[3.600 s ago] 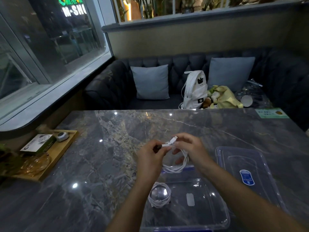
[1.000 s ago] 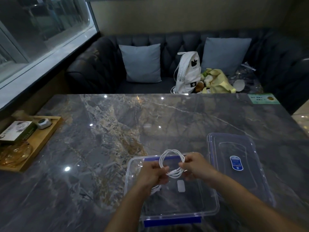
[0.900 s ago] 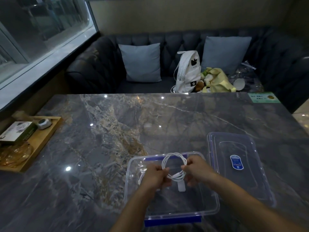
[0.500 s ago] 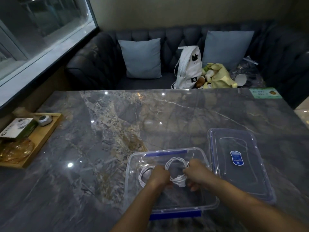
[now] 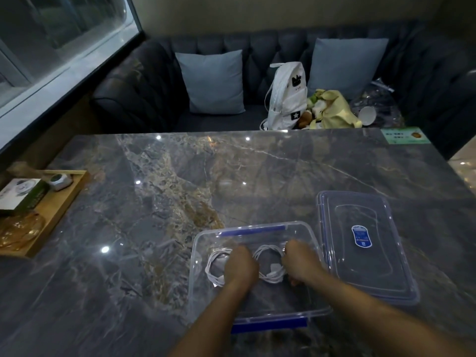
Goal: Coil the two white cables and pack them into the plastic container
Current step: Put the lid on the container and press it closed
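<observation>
Plastic container [image 5: 196, 256]: clear, blue clips on near and far edges, open, standing on the table [image 5: 180, 189] near its front edge.

Left cable coil [image 5: 214, 266]: white, wound into a loop, lying on the container floor at its left side.

Right cable coil [image 5: 270, 264]: white, looped, inside the container just beside the first, spanning the gap between the two grips.

Left grip [image 5: 240, 266]: back upward, lowered into the container between the coils, covering the right coil's left edge and the left coil's right edge. Fingertips hidden; clenched on cable or merely resting, cannot tell.

Right grip [image 5: 300, 261]: fingers curled downward against the right coil's right edge; pinching or released, cannot tell.

Lid [image 5: 360, 266]: clear, blue label, flat on the table just right of the container.

Wooden tray [image 5: 61, 202]: at the table's left edge, carrying a box [image 5: 22, 193] and a small round device [image 5: 60, 180].

White backpack [image 5: 288, 96]: upright on the dark sofa [image 5: 144, 94] beyond the table.
</observation>
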`<action>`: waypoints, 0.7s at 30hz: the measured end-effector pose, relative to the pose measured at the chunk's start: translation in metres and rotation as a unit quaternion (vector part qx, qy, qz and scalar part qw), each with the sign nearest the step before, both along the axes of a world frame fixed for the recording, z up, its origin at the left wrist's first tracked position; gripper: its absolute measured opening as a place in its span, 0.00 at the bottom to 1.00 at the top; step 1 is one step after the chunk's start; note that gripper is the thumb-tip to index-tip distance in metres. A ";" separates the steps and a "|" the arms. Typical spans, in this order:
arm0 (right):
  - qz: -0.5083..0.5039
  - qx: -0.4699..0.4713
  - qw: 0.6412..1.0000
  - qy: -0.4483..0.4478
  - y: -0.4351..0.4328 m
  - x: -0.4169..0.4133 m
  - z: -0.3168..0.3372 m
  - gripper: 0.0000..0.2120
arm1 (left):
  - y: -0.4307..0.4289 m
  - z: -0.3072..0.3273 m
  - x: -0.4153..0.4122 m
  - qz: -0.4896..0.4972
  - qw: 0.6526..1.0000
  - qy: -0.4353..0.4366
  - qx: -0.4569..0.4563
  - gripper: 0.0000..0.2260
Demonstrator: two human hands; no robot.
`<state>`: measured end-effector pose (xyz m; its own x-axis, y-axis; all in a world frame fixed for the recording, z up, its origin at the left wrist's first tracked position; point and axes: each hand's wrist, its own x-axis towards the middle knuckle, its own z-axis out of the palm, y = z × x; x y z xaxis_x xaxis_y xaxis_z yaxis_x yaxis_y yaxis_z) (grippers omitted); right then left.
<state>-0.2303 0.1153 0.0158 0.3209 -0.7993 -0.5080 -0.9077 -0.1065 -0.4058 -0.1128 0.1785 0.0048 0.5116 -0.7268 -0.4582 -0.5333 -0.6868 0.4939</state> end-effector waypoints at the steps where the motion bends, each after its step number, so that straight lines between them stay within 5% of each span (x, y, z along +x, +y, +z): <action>1: 0.006 -0.008 1.000 0.005 0.000 0.000 -0.001 0.14 | 0.001 -0.001 0.002 -0.003 1.000 -0.006 -0.006 0.11; 14: 0.038 -0.020 0.998 0.035 -0.005 0.003 -0.003 0.03 | 0.004 0.001 0.008 0.001 0.999 0.015 -0.041 0.08; 21: 0.070 -0.120 0.990 -0.001 -0.011 0.004 0.019 0.11 | -0.002 0.031 0.005 -0.066 0.995 -0.038 -0.066 0.10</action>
<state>-0.2262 0.1045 0.0344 0.4383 -0.8446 -0.3075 -0.8763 -0.3255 -0.3551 -0.1077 0.1768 0.0356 0.4368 -0.8415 -0.3179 -0.6537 -0.5397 0.5304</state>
